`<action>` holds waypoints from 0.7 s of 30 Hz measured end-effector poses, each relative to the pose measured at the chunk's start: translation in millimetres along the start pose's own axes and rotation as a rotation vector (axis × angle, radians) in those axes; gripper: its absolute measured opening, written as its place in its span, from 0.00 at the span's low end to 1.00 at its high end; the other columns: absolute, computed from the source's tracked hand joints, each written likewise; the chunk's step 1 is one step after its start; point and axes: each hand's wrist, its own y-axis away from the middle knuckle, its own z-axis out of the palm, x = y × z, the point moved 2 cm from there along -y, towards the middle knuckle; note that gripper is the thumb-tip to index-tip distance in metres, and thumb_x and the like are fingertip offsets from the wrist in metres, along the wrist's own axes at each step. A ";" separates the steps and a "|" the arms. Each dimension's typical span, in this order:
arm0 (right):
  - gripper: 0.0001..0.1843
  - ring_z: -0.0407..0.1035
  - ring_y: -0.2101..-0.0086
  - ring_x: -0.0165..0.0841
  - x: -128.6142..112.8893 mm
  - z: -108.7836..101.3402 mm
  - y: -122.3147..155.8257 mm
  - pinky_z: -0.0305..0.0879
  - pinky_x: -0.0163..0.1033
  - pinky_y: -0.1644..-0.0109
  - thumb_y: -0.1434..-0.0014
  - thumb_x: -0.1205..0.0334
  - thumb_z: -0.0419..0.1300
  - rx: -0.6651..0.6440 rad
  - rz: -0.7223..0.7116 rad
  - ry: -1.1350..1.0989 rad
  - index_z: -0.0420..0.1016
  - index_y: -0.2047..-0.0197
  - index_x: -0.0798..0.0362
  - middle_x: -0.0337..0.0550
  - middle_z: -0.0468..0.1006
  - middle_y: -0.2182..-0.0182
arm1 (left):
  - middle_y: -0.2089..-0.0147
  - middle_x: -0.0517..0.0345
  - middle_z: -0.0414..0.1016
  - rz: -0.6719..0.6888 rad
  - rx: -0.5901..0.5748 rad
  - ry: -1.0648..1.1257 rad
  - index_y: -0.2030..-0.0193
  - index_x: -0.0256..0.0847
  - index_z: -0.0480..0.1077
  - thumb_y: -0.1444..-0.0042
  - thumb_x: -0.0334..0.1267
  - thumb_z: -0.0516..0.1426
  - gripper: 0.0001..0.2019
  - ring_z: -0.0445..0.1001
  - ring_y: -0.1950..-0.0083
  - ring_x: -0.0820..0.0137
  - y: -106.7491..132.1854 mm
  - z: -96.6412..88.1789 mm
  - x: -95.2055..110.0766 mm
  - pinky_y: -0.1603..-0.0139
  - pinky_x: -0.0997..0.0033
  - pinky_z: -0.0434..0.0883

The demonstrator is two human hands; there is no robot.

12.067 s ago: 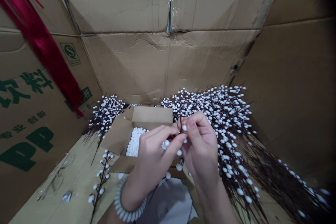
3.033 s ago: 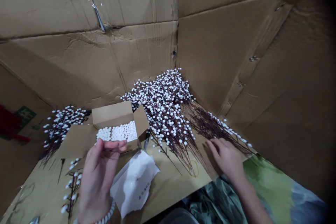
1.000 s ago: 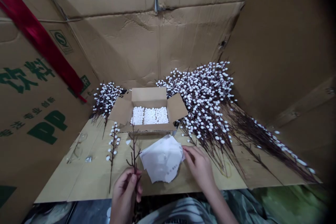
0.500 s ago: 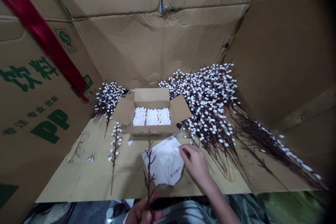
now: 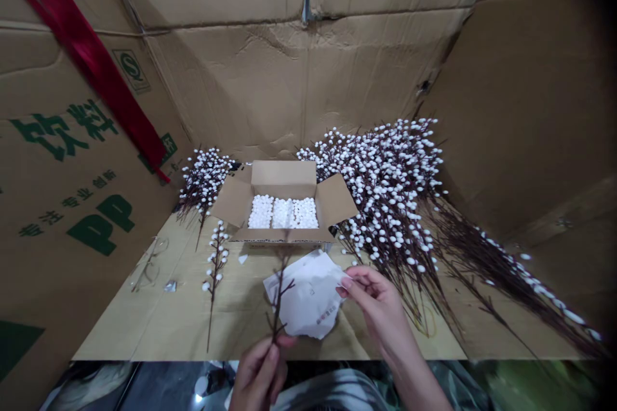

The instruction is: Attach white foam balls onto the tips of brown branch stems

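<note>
— Grip report. My left hand [image 5: 258, 376] is closed around the lower end of a bare brown twig [image 5: 278, 298], thumb and fingers wrapped on it, the twig standing slightly tilted.

— And your right hand?

— My right hand [image 5: 380, 311] is partly open, its fingertips [image 5: 345, 283] at the edge of a crumpled white printed paper [image 5: 303, 295]. Whether they actually pinch it, I cannot tell.

— Position of the twig against that paper?

— In my view it crosses the paper's left part. Whether the two touch, I cannot tell.

— Remaining items, left to right?

— A red ribbon [image 5: 81, 45] runs down a green-printed carton wall [image 5: 58, 167]. Lower down sits a small bunch of white-beaded branches [image 5: 205, 180]. A single beaded stem [image 5: 216, 263] lies on a cardboard sheet [image 5: 144, 327]. Next comes an open carton [image 5: 284, 174], flaps spread, filled with small white balls [image 5: 282, 213]. Just right of it is a large heap of beaded branches [image 5: 385, 186], stems fanning rightward.
</note>
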 end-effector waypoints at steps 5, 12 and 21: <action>0.04 0.74 0.77 0.31 -18.9 10.1 11.9 0.71 0.31 0.74 0.52 0.61 0.68 0.116 -0.226 0.135 0.79 0.72 0.52 0.41 0.79 0.77 | 0.82 0.71 0.48 0.104 0.040 0.035 0.64 0.37 0.76 0.55 0.60 0.63 0.25 0.46 0.80 0.79 -15.6 37.7 20.3 0.81 0.80 0.48; 0.07 0.76 0.70 0.30 -27.6 19.3 23.5 0.73 0.29 0.67 0.48 0.71 0.64 0.051 -0.488 0.320 0.80 0.70 0.48 0.41 0.81 0.72 | 0.86 0.70 0.56 0.231 -0.035 0.026 0.65 0.39 0.75 0.49 0.55 0.62 0.19 0.53 0.85 0.81 -25.5 49.2 24.1 0.82 0.81 0.51; 0.13 0.77 0.67 0.31 -31.1 21.0 26.8 0.75 0.30 0.63 0.46 0.76 0.60 0.000 -0.660 0.407 0.79 0.66 0.49 0.41 0.81 0.69 | 0.75 0.57 0.75 0.300 0.014 -0.072 0.66 0.38 0.79 0.51 0.53 0.63 0.18 0.67 0.77 0.74 -23.0 50.2 36.0 0.74 0.76 0.66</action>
